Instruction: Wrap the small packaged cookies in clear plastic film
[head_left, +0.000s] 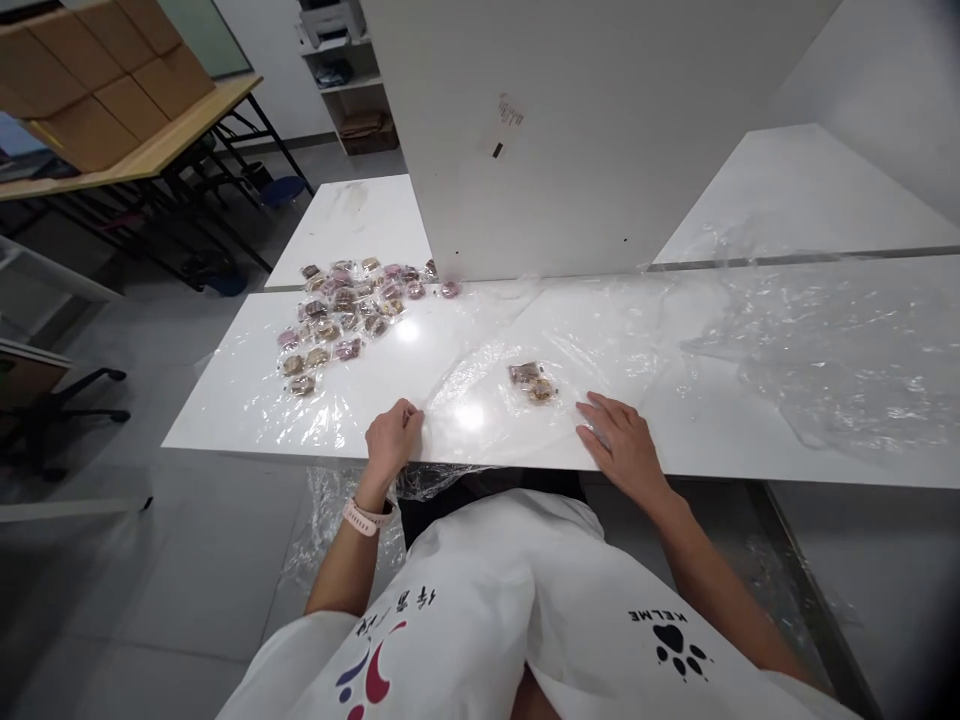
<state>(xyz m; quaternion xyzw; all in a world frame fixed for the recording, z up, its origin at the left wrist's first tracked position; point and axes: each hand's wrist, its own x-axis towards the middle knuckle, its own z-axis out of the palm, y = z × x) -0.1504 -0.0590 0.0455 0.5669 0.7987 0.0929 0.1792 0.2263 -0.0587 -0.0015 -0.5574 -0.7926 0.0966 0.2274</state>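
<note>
My left hand (393, 436) is closed at the front edge of the white table, pinching the edge of a clear plastic sheet (465, 390). My right hand (621, 446) rests on the sheet to the right, its fingers stretched out and slightly apart. Between my hands lie a brown wrapped snack (524, 372) and a yellowish wrapped snack (541, 390), side by side and touching, with the clear plastic around them. Neither hand touches these two. To the left, a loose pile of small wrapped snacks (345, 298) in brown, pink and tan spreads over the table.
A tall white panel (555, 140) stands behind the sheet. More crumpled plastic film (847, 350) covers the table's right side, and some hangs below the front edge at left. Cardboard boxes (112, 75) stand on a wooden table (180, 130) at far left.
</note>
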